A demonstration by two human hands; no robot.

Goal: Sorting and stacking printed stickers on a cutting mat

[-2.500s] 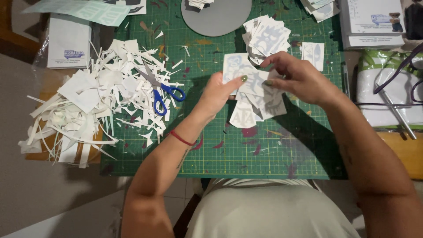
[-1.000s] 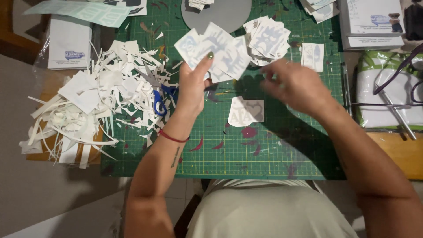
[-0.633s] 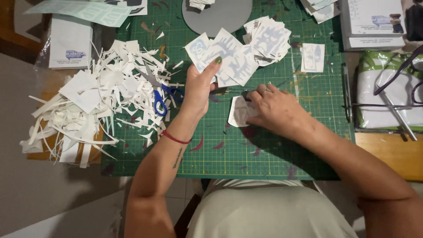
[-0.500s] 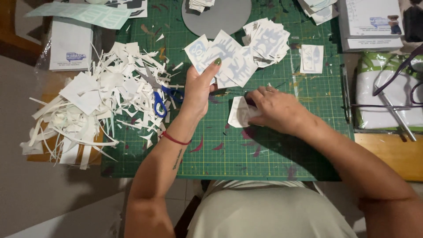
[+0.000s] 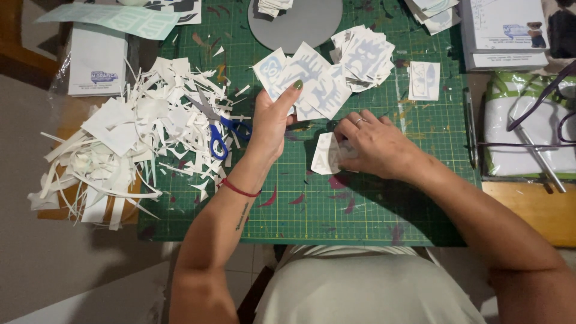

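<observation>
The left hand (image 5: 273, 117) pinches a fan of cut stickers (image 5: 306, 81) between thumb and fingers, in the upper middle of the frame; a moment ago the fan was lower, near the right hand, and now it is raised and spread, so the sorting seems to go on. The right hand (image 5: 375, 144) has come down from the air, and its curled fingertips (image 5: 345, 132) now press on a small sticker (image 5: 327, 155) lying flat on the green mat (image 5: 360, 210), in the centre. Both forearms reach up from the lower edge, with scissors (image 5: 225, 135) and paper scraps (image 5: 138, 138) left of the left wrist.
</observation>
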